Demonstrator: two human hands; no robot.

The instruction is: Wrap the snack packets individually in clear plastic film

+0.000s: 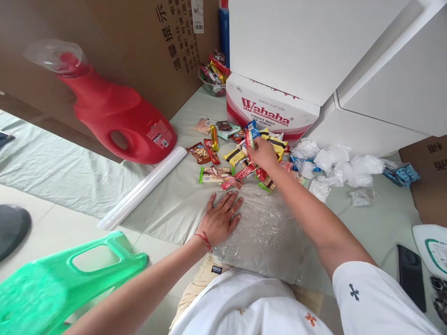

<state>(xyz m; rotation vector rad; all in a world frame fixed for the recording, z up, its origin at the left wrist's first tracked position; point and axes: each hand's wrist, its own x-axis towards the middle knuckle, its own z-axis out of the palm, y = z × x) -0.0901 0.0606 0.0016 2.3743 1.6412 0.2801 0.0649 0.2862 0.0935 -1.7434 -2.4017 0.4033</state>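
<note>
My left hand (220,217) lies flat with fingers spread on the cloth-covered surface, at the left edge of a sheet of clear plastic film (268,232). My right hand (263,152) reaches over a pile of wrapped snacks, its fingers closed on a small snack packet (249,138) with red and white on it. Directly behind that is a blue packet (252,127); whether it is also gripped I cannot tell. Around the hand lie yellow packets (234,156), a cookie packet (199,152), a green-ended bar (211,175) and red bars (245,171).
A Wahaha carton (272,109) stands behind the snacks, beside a bowl of sweets (213,87). Crumpled clear plastic bundles (337,163) lie right. Left are a white film roll (146,186), a red jug (122,121) and a green stool (52,284). A phone (411,277) lies near a scale (435,249).
</note>
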